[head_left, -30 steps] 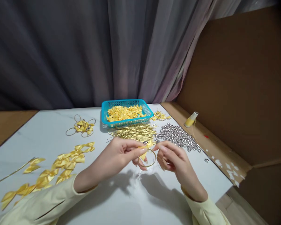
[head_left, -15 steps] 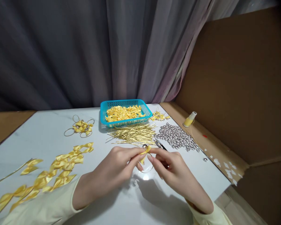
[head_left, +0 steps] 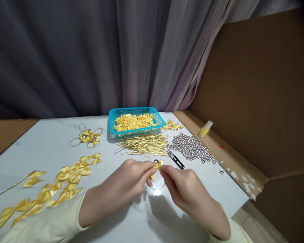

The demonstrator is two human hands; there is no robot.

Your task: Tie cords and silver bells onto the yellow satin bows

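Between my two hands is a small yellow ribbon bow with a silver bell at its top and a thin gold cord loop hanging below. My left hand pinches the bow from the left, thumb against forefinger. From the other side my right hand is closed, thumb and forefinger pressed together at the bow's right edge; what exactly lies between those fingertips is hidden. Just beyond my hands lie black-handled thread snips and a heap of gold cords.
A blue basket of yellow bows stands at the back. Silver bells are heaped at right, near a yellow thread spool. Loose bows lie at left, below a looped bow cluster. A cardboard wall rises at right.
My right hand has drawn slightly down, its fingers curling closer together at the bow. More of the snips now shows. My left hand has barely moved.
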